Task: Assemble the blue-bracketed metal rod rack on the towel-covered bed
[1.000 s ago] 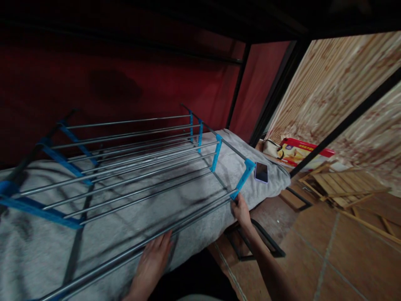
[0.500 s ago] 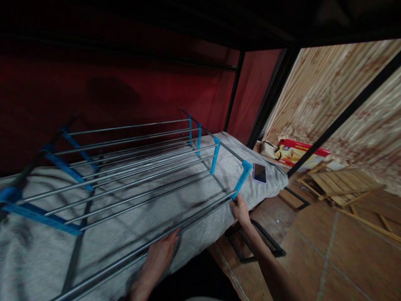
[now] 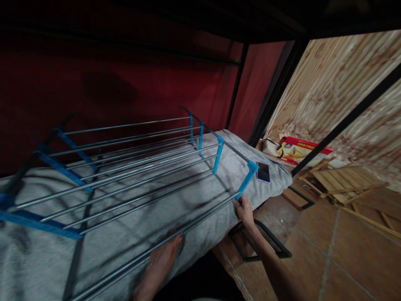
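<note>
On top of the grey blanket [image 3: 175, 200] sits a drying rack [image 3: 131, 167], all steel rods with blue plastic joints, and it's lying flat and spread wide across the bed rather than standing up. Both hands are at the rack's near edge. The right hand [image 3: 244, 210] is curled around the near right corner, fingers closed on the rod end right under the blue connector [image 3: 248, 177]. The left hand [image 3: 163, 261] is further along the same near rod, toward the rack's middle, palm down with the fingers tucked against the rod; whether it's properly gripping or just pressing I honestly can't tell, the rod hides the fingertips.

So how far along is it? Judging by how things lie, the rack is laid out on the bed, every tier of rods looks seated in its blue bracket, and nothing is hanging on it. The near edge is the bit being dealt with, and the far side of the rack isn't touched by anything. No clothes or loose rack parts in sight anywhere near it.

Other stuff: a phone [image 3: 263, 172] lies just off the rack's right end, on the blanket. Further out past that end there's a red box [image 3: 305, 150] and a folded wooden chair [image 3: 344, 184] on the tiled floor.
</note>
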### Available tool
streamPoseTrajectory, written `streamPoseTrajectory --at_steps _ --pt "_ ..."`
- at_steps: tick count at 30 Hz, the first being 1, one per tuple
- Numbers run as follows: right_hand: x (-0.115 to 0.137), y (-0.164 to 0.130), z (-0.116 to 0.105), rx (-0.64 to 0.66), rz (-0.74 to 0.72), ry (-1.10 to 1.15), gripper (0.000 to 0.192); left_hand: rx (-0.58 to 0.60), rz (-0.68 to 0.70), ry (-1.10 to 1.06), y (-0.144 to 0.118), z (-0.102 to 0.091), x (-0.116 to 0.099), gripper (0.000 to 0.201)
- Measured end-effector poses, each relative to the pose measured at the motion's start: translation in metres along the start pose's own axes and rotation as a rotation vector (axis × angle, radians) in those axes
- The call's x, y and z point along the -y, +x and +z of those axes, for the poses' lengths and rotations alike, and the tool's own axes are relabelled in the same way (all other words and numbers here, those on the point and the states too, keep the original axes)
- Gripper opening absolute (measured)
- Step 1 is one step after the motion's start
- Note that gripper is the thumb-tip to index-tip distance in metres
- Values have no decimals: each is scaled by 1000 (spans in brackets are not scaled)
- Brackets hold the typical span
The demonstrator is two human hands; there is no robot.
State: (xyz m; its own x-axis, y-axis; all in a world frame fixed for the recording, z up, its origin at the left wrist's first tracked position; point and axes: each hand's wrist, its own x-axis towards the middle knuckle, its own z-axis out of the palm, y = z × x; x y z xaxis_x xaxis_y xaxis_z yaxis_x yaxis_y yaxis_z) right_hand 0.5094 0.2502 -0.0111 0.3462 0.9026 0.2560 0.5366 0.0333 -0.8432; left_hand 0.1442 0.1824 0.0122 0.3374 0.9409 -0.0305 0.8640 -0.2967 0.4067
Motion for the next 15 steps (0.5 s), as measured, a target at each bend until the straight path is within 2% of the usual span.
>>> streamPoseTrajectory --at_steps 5,15 --pt "-1 -1 3 -8 -8 -9 29 28 -15 -51 -4 2 2 46" --pt "-5 -3 6 -23 -28 -40 34 99 -35 -30 0 -8 -8 48"
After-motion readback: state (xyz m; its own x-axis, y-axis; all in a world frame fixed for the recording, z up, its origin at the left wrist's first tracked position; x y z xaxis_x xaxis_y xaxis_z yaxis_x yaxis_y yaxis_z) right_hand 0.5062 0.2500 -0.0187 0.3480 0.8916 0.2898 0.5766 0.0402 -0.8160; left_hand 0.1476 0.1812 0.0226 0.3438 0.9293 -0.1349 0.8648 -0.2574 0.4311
